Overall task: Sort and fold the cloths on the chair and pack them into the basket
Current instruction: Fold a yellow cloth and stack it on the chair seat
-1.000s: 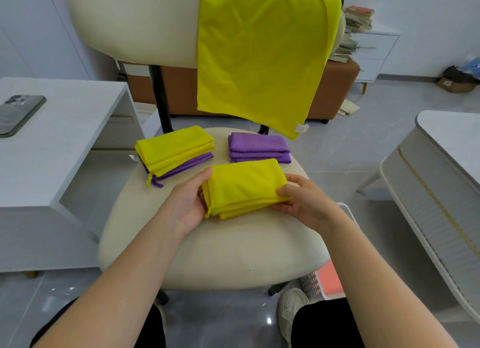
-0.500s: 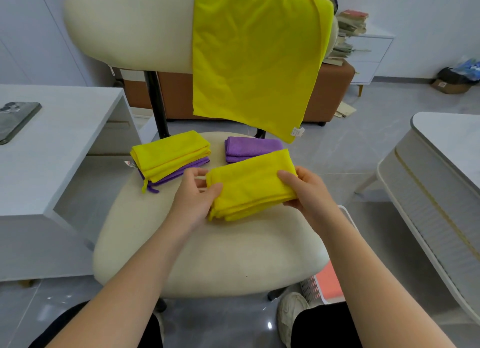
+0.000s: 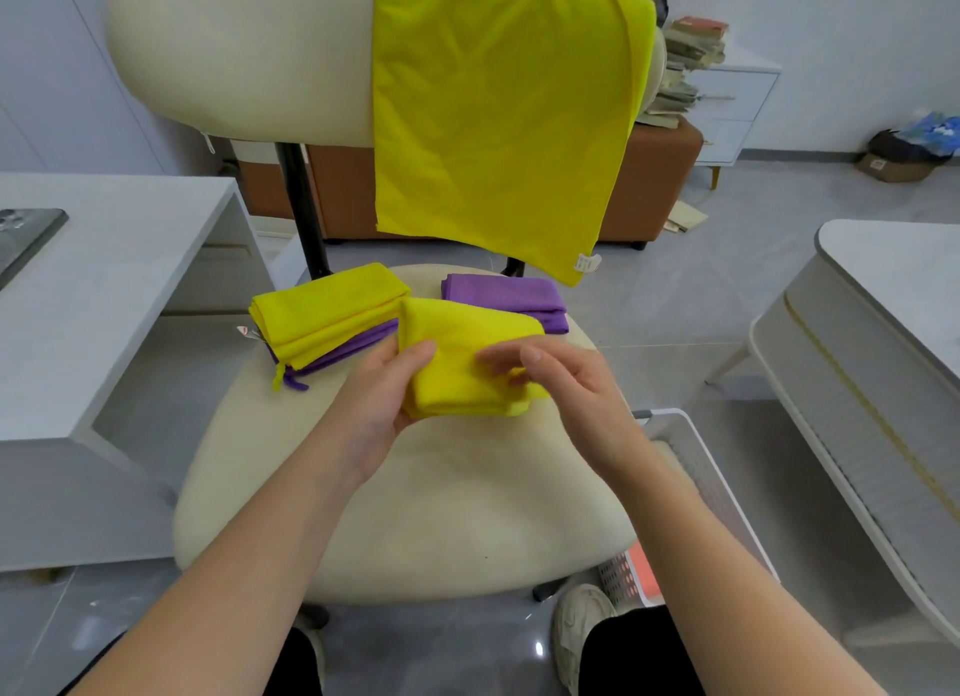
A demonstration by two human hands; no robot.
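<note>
A folded yellow cloth [image 3: 462, 352] is lifted just above the cream chair seat [image 3: 415, 513]. My left hand [image 3: 382, 399] grips its left side, thumb on top. My right hand [image 3: 561, 383] is at its right edge with loosely bent fingers; its grip is blurred. Behind lie a folded yellow-and-purple stack [image 3: 322, 316] at the left and a folded purple cloth [image 3: 504, 292] at the right. One unfolded yellow cloth [image 3: 498, 108] hangs over the chair back. The white basket [image 3: 696, 466] stands on the floor to the right of the seat, partly hidden.
A white desk [image 3: 104, 290] with a phone [image 3: 21, 238] on it is at the left. A white round-edged table [image 3: 883, 331] is at the right. A brown cabinet [image 3: 649, 186] and a pile of books [image 3: 685, 56] stand behind the chair. My shoe [image 3: 582, 628] is below the seat.
Both hands lifted the folded yellow cloth off the seat and turned it; it now covers part of the purple cloth. My right hand's fingers have loosened at its edge.
</note>
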